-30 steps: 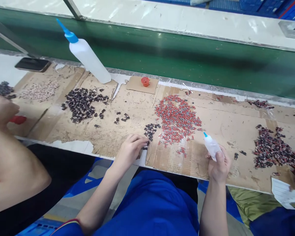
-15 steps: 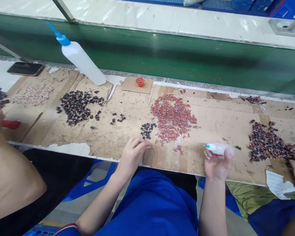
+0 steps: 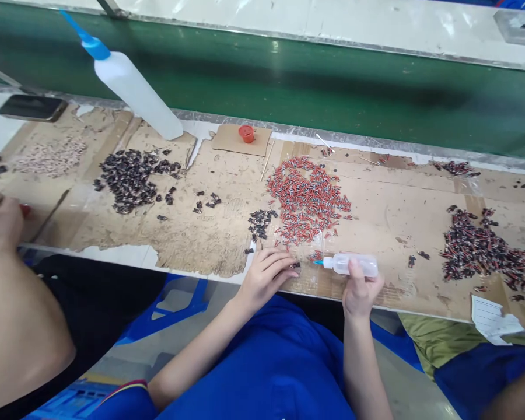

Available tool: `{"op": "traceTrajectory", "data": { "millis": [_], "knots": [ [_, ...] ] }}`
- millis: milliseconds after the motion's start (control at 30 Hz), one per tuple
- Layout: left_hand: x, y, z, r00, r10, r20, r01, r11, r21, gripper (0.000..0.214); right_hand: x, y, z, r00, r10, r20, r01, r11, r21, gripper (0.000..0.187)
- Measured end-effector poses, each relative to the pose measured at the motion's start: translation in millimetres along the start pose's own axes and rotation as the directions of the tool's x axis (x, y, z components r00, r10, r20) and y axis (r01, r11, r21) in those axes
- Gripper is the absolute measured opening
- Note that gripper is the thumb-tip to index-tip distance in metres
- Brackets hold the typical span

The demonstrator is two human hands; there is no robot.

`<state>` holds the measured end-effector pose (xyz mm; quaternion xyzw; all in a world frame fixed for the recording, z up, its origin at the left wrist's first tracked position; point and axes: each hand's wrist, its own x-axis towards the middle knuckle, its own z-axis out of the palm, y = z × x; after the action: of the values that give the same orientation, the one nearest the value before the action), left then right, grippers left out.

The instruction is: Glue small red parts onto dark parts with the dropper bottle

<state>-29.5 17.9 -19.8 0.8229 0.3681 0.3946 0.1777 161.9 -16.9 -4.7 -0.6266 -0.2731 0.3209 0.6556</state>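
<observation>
My right hand point(image 3: 359, 289) grips a small clear squeeze bottle point(image 3: 352, 264) lying sideways, its blue tip pointing left. My left hand point(image 3: 266, 273) pinches a small dark part point(image 3: 294, 265) at its fingertips, close to that tip, near the front edge of the cardboard point(image 3: 210, 233). Just beyond my hands lie a small heap of dark parts point(image 3: 259, 222) and a wide patch of red parts point(image 3: 308, 200).
A large white bottle with a blue nozzle point(image 3: 129, 87) leans at the back left, beside a bigger dark pile point(image 3: 129, 178). A red cap point(image 3: 246, 133), a phone point(image 3: 31, 108) and a mixed pile point(image 3: 481, 248) are also there. Another person's arm point(image 3: 9, 280) is at left; a paper slip point(image 3: 490, 318) at right.
My right hand tipped the small bottle from upright to sideways and brought it left. My left hand left the small dark heap with a part and met the bottle's tip.
</observation>
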Motion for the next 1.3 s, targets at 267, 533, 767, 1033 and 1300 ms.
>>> {"op": "traceTrajectory", "data": {
  "millis": [267, 533, 767, 1033, 1300],
  "knots": [
    [4.1, 6.1, -3.8, 0.994, -0.109, -0.011, 0.109, 0.994, -0.01, 0.01, -7.1, -10.7, 12.8, 0.989, -0.05, 0.14, 0.079, 0.974, -0.211, 0.021],
    [6.8, 5.9, -3.2, 0.991, -0.13, -0.019, 0.129, 0.991, -0.039, 0.009, -6.0, -7.3, 8.2, 0.975, -0.028, 0.219, 0.093, 0.952, -0.292, 0.017],
    [7.0, 5.7, -2.6, 0.992, -0.129, -0.01, 0.128, 0.991, -0.05, 0.009, -6.7, -10.7, 11.8, 0.982, -0.048, 0.184, 0.113, 0.927, -0.358, 0.021],
    [10.0, 6.4, -3.4, 0.991, -0.133, -0.014, 0.132, 0.989, -0.062, 0.011, -6.0, -7.8, 7.3, 0.99, 0.0, 0.143, 0.039, 0.961, -0.272, 0.021],
    [10.2, 7.3, -3.2, 0.99, -0.138, -0.015, 0.136, 0.988, -0.066, 0.013, -4.6, -12.0, 9.7, 0.977, 0.006, 0.212, 0.078, 0.919, -0.386, 0.021]
  ]
}}
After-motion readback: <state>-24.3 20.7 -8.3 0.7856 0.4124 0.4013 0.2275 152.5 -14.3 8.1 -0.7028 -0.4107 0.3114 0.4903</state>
